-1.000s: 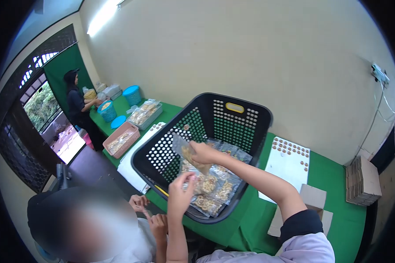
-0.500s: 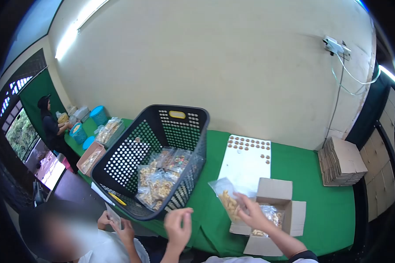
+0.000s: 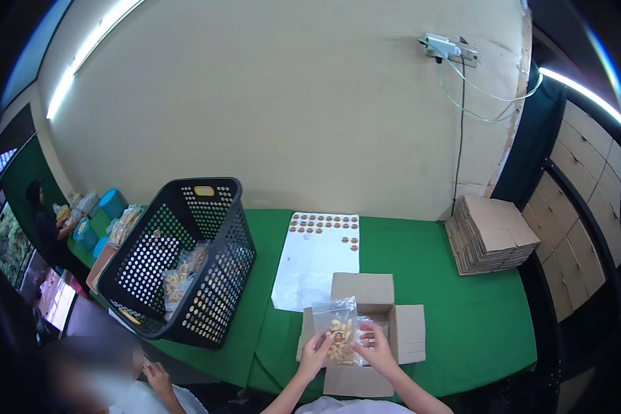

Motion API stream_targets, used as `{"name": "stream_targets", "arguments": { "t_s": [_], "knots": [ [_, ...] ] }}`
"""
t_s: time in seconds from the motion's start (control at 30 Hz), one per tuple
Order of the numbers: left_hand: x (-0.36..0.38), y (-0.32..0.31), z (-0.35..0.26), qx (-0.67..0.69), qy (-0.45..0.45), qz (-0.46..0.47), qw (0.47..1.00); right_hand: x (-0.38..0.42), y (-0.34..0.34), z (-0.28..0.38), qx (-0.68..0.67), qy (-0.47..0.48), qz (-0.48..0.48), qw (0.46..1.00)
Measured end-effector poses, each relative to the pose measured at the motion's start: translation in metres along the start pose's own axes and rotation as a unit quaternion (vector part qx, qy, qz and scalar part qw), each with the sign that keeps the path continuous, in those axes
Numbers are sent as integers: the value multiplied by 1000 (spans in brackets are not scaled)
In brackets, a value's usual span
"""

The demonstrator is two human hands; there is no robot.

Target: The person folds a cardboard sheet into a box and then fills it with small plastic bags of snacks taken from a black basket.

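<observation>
A clear plastic bag of light-coloured snacks with a round label (image 3: 339, 337) is held above an open cardboard box (image 3: 410, 334). My left hand (image 3: 314, 353) grips the bag's left side. On its right side, my right hand (image 3: 376, 347) holds the edge with bent fingers. More bagged snacks lie partly hidden inside the box. Behind the box is a white sheet (image 3: 315, 265) with rows of round brown stickers.
A black basket (image 3: 217, 290) with bagged snacks (image 3: 181, 279) stands to the left. Flattened cardboard (image 3: 493, 234) is stacked at the right on the green cloth (image 3: 462, 324). A co-worker (image 3: 127, 379) sits at lower left; another person (image 3: 48, 228) stands farther back.
The view has turned right. My left hand has come over from beside the basket and taken hold of the bag, which now hangs upright with its label showing.
</observation>
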State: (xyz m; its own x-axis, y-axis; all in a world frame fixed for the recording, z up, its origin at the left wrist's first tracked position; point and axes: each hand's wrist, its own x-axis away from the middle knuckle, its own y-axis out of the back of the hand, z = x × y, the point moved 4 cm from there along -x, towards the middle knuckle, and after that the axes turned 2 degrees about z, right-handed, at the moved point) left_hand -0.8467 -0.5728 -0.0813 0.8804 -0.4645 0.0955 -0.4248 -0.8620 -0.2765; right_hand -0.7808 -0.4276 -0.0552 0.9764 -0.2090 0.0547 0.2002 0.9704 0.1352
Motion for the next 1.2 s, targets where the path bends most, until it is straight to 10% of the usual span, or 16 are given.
{"name": "stream_targets", "arguments": {
  "t_s": [0.23,0.93,1.2],
  "knots": [
    [-4,-49,11,-4,61,57,996,6,26,-33,-201,-30,-62,977],
    [-29,-75,10,-97,23,50,994,-16,53,-36,-99,12,-198,975],
    [-29,-61,41,-13,61,53,997,-23,47,-42,-217,-51,-89,971]
  ]
}}
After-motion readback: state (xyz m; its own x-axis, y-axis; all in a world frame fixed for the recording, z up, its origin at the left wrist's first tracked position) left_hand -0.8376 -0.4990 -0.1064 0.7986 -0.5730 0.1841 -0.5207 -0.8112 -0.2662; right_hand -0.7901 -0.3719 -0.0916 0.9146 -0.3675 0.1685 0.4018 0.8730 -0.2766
